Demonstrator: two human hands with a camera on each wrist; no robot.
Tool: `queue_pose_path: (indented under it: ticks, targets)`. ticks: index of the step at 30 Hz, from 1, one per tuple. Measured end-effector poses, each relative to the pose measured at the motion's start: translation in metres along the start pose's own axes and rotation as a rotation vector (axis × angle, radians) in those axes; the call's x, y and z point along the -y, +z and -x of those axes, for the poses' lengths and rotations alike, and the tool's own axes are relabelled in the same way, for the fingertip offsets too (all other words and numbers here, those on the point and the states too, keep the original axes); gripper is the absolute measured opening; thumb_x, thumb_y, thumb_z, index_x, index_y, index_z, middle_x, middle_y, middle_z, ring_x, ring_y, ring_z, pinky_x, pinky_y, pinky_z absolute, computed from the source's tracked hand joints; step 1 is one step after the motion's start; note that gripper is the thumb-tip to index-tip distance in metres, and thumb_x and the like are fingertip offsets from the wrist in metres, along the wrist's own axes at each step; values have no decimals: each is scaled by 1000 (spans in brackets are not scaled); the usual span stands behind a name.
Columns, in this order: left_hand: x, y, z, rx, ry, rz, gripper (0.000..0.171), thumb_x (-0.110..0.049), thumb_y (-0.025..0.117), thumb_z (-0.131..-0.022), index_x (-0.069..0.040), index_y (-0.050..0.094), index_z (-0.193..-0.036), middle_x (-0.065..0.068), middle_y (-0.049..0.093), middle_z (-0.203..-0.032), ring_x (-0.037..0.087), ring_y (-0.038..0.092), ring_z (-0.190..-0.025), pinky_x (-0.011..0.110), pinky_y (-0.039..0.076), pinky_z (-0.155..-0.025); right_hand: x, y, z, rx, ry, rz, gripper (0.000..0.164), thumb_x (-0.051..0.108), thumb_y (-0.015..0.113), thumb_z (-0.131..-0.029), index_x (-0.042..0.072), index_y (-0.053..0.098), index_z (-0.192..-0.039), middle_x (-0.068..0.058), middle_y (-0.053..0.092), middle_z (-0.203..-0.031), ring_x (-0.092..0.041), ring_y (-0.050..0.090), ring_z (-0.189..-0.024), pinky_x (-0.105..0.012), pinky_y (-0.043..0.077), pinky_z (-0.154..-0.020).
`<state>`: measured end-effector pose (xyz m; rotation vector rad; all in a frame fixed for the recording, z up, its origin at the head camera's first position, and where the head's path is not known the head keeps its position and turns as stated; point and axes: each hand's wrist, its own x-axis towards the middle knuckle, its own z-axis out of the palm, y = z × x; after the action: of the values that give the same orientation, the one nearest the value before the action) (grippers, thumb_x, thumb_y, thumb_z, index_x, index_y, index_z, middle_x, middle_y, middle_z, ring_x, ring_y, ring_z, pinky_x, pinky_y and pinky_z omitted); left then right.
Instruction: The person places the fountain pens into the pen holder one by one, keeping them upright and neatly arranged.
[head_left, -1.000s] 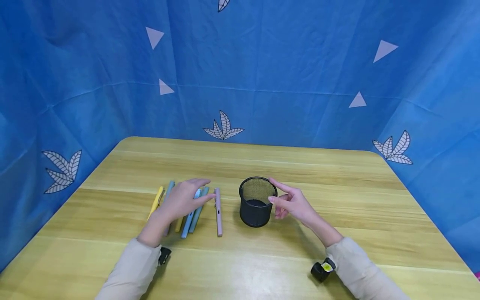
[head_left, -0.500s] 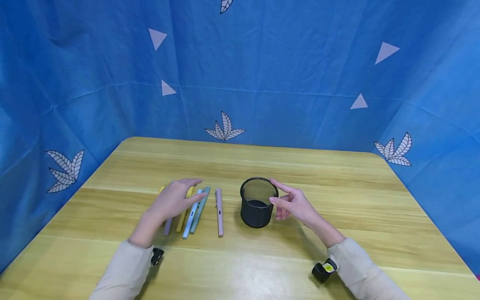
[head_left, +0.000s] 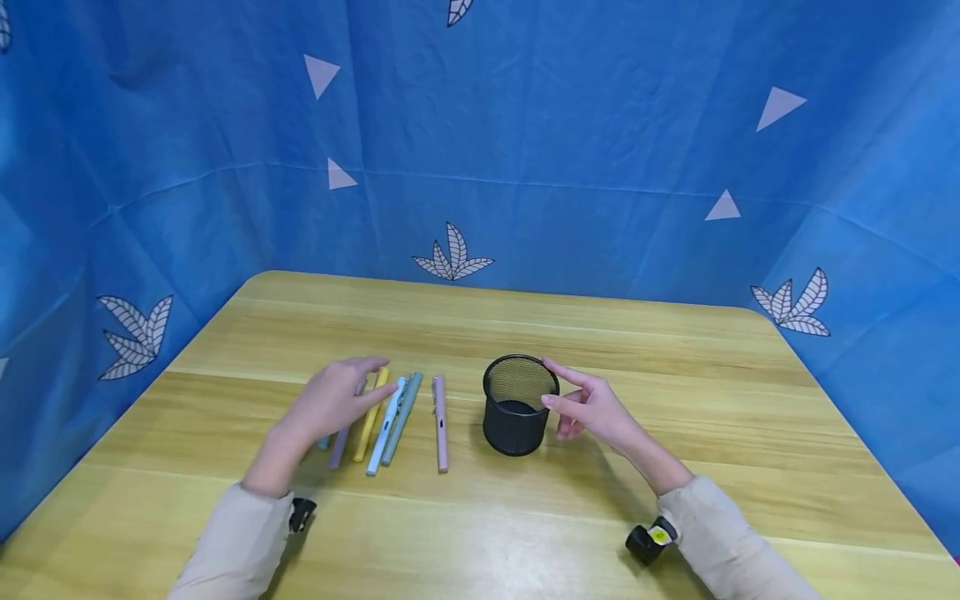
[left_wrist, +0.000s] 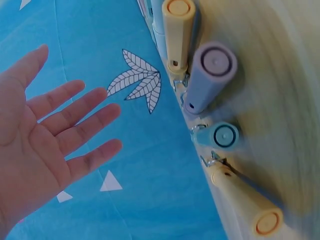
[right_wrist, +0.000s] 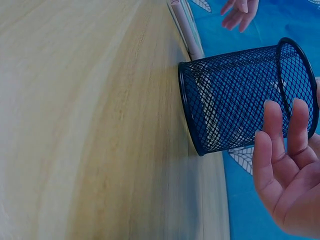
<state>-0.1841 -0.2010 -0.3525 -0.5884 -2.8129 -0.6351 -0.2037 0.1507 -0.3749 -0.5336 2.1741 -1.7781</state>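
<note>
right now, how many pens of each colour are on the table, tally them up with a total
Yellow pens: 2 (one shows only in the left wrist view)
Purple or lilac pens: 2
Blue-green pens: 2
Light blue pen: 1
Total: 7 pens

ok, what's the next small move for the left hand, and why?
Probably lower the left hand and pinch the yellow pen: that hand is empty, and in the head view the pen's upper end shows between thumb and fingers. The right hand seems to hold the upright mesh cup by its rim.
</note>
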Motion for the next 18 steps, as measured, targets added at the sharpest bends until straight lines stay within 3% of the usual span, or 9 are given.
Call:
queue_pose_path:
  ticks: [6,12,18]
  targets:
    - [1,-8,4,18,-30,5,49,-34,57,-87,3,53,-120,19,55,-116,36,49,-108,49,40,-89,0,0,0,-7,6,-3,62,11,59,-86,6,29,-139,-9,59,-55,-20,59,-48,-46,51,-52]
    - [9,-16,9,50,-71,7,47,-29,57,-88,4,51,-121,20,53,-119,36,47,-111,49,39,-90,1,0,0,-9,19,-24,63,12,60,-86,6,29,-140,-11,59,-55,-18,59,-47,-37,52,-51]
    - [17,-22,14,63,-94,12,57,-42,50,-89,4,50,-123,20,52,-121,37,46,-112,50,37,-91,2,0,1,6,16,-41,64,12,61,-86,5,27,-140,-12,58,-56,-18,58,-46,-35,52,-50]
